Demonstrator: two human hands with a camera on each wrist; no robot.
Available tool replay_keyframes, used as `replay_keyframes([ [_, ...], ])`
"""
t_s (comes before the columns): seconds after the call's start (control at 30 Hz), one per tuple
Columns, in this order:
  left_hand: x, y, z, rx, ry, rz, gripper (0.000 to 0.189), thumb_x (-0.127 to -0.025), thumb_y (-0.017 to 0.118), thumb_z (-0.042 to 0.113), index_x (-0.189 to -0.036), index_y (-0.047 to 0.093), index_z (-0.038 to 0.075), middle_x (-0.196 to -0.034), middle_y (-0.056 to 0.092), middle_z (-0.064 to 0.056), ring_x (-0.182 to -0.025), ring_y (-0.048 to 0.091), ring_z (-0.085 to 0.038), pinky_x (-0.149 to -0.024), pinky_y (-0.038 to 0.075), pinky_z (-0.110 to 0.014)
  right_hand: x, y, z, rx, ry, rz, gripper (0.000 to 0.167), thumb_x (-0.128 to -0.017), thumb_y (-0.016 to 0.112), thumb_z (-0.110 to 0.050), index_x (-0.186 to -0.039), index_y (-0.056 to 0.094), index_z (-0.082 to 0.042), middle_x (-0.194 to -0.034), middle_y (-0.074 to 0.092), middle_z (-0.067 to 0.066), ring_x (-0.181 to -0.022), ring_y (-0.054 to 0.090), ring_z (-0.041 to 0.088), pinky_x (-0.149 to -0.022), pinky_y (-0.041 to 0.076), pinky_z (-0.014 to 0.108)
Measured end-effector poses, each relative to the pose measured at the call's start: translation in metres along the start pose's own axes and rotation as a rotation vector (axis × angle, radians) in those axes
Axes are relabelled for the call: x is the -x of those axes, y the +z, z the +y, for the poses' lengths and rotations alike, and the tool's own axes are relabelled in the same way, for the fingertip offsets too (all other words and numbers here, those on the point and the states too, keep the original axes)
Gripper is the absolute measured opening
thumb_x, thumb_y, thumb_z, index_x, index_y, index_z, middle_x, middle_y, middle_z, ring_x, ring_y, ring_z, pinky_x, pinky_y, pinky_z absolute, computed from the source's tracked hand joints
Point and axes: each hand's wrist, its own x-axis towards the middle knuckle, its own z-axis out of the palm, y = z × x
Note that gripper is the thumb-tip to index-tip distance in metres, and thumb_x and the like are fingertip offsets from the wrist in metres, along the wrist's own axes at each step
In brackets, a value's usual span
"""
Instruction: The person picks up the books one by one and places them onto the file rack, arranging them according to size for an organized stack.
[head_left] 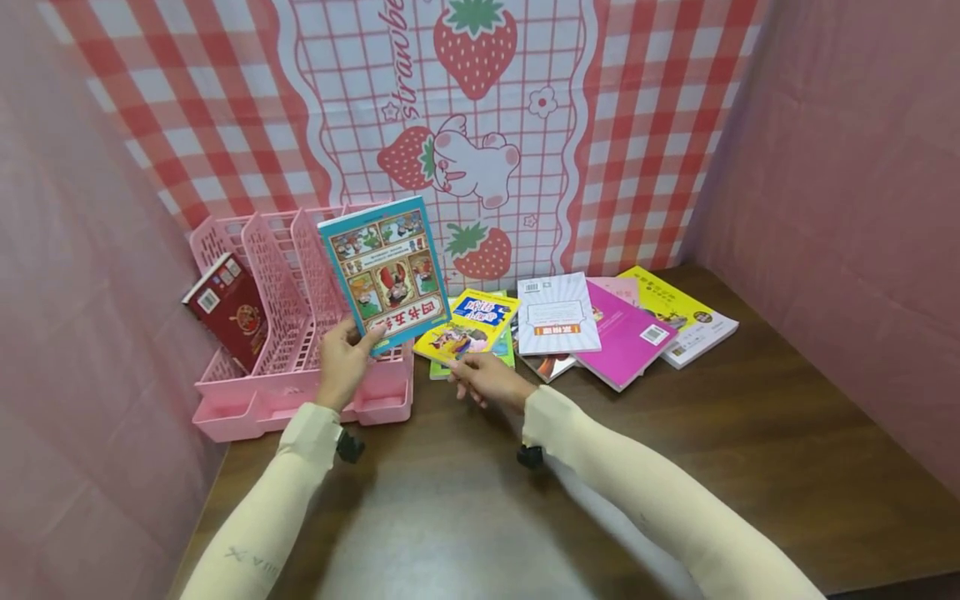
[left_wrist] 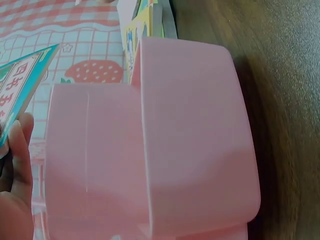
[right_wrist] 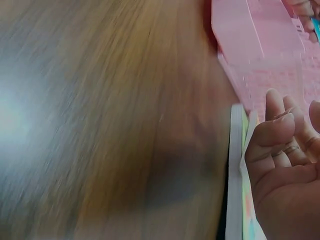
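A blue-bordered picture book [head_left: 386,275] is held up in front of the pink rack, its cover facing me and the title upside down. My left hand [head_left: 347,354] grips it by its lower left corner, thumb across the cover. In the left wrist view only a corner of this blue book [left_wrist: 22,82] shows. My right hand [head_left: 491,379] is at the lower edge of a small yellow book [head_left: 468,325], which lies over a green one. Seen from the right wrist, the right hand [right_wrist: 290,160] has loosely bent fingers with nothing between them.
The pink rack [head_left: 300,387] stands at the left, with upright dividers and small front trays. A dark red book [head_left: 236,312] leans in its left slot. Right of the yellow book lie a white book [head_left: 557,317], a magenta book [head_left: 626,337] and a larger yellow book [head_left: 660,304], overlapping on the wooden table [head_left: 750,467].
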Motion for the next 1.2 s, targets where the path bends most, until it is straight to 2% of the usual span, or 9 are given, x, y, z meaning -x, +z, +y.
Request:
replay_keyframes([
  [0.13, -0.001, -0.005, -0.002, 0.014, -0.025, 0.033, 0.032, -0.094, 0.077, 0.015, -0.116, 0.071, -0.007, -0.102, 0.073, -0.028, -0.071, 0.068, -0.005, -0.060, 0.060, -0.037, -0.010, 0.014, -0.008, 0.061, -0.004, -0.004, 0.046, -0.111, 0.048, -0.034, -0.110, 0.066, 0.009, -0.073, 0.066, 0.005, -0.051, 0.047, 0.011, -0.045, 0.041, 0.024],
  [0.3, -0.001, -0.010, -0.004, 0.026, -0.053, 0.044, 0.032, -0.094, 0.077, 0.016, -0.115, 0.070, -0.008, -0.101, 0.073, -0.029, -0.065, 0.066, -0.005, -0.056, 0.058, -0.029, -0.023, 0.029, -0.016, 0.109, 0.018, 0.002, 0.056, -0.109, 0.045, -0.047, -0.110, 0.070, 0.003, -0.075, 0.068, 0.008, -0.052, 0.047, 0.013, -0.045, 0.040, 0.025],
  [0.43, -0.002, -0.013, -0.006, 0.022, -0.049, 0.051, 0.031, -0.095, 0.077, 0.015, -0.114, 0.071, -0.007, -0.100, 0.073, -0.029, -0.062, 0.064, -0.006, -0.052, 0.055, -0.025, -0.032, 0.040, -0.023, 0.135, 0.026, 0.018, 0.059, -0.108, 0.043, -0.054, -0.106, 0.072, -0.003, -0.076, 0.070, 0.010, -0.051, 0.048, 0.013, -0.045, 0.040, 0.025],
  [0.63, -0.003, -0.017, -0.006, -0.022, -0.021, 0.053, 0.031, -0.095, 0.077, 0.018, -0.114, 0.072, -0.006, -0.099, 0.074, -0.026, -0.065, 0.064, -0.009, -0.053, 0.055, -0.025, -0.035, 0.051, -0.029, 0.120, 0.070, 0.032, 0.052, -0.109, 0.045, -0.049, -0.100, 0.069, -0.004, -0.073, 0.067, 0.007, -0.053, 0.049, 0.014, -0.048, 0.042, 0.025],
  [0.8, -0.005, -0.019, -0.006, -0.048, -0.012, 0.069, 0.031, -0.095, 0.077, 0.018, -0.113, 0.072, -0.006, -0.098, 0.074, -0.026, -0.069, 0.066, -0.008, -0.055, 0.055, -0.023, -0.041, 0.056, -0.030, 0.117, 0.061, 0.058, 0.050, -0.109, 0.045, -0.048, -0.097, 0.068, -0.005, -0.076, 0.070, 0.013, -0.051, 0.048, 0.013, -0.046, 0.041, 0.025],
  [0.93, -0.005, -0.021, -0.007, -0.073, 0.001, 0.085, 0.030, -0.094, 0.077, 0.018, -0.112, 0.073, -0.006, -0.096, 0.074, -0.026, -0.069, 0.065, -0.007, -0.056, 0.052, -0.020, -0.044, 0.061, -0.032, 0.103, 0.060, 0.077, 0.049, -0.108, 0.048, -0.047, -0.097, 0.068, -0.004, -0.075, 0.070, 0.012, -0.050, 0.048, 0.013, -0.047, 0.042, 0.025],
  [1.03, -0.005, -0.023, -0.009, -0.103, -0.002, 0.098, 0.029, -0.094, 0.078, 0.018, -0.110, 0.073, -0.006, -0.095, 0.075, -0.025, -0.069, 0.064, -0.008, -0.055, 0.049, -0.018, -0.045, 0.062, -0.034, 0.087, 0.071, 0.071, 0.050, -0.107, 0.049, -0.049, -0.098, 0.068, -0.003, -0.075, 0.070, 0.012, -0.051, 0.049, 0.013, -0.049, 0.043, 0.025],
  [1.2, -0.006, -0.024, -0.009, -0.101, -0.008, 0.104, 0.028, -0.094, 0.077, 0.015, -0.111, 0.072, -0.007, -0.098, 0.074, -0.026, -0.071, 0.064, -0.005, -0.057, 0.049, -0.016, -0.044, 0.062, -0.036, 0.076, 0.076, 0.056, 0.050, -0.107, 0.050, -0.049, -0.100, 0.067, -0.004, -0.079, 0.071, 0.017, -0.051, 0.049, 0.012, -0.049, 0.044, 0.024],
])
